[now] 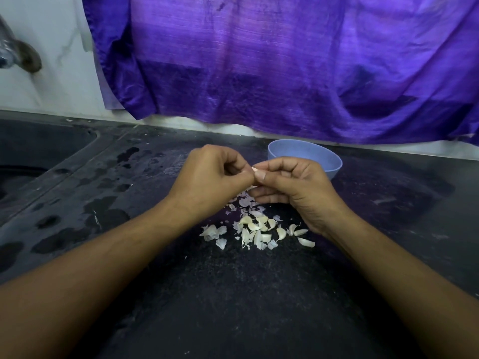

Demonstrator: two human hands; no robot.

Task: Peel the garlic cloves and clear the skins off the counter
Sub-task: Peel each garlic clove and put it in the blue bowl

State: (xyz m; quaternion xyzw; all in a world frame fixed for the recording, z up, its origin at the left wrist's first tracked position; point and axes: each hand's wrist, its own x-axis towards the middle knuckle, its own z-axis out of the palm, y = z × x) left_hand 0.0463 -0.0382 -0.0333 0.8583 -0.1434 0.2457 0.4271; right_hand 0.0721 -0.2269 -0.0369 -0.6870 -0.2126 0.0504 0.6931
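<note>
Both hands meet above the dark counter (233,281). My left hand (212,177) and my right hand (293,185) pinch one garlic clove (254,170) between their fingertips; only a pale sliver of it shows. Below the hands lies a heap of several garlic cloves and papery skins (256,231), mixed together. A loose skin piece (211,232) sits at the heap's left edge, and a clove (305,242) lies at its right. Behind my right hand stands a light blue bowl (311,154); its inside is mostly hidden.
A sink basin (31,156) is sunk into the counter at the left, with wet patches (108,211) on the surface beside it. A purple cloth (285,60) hangs on the wall behind the bowl. A tap (18,53) sticks out at the upper left.
</note>
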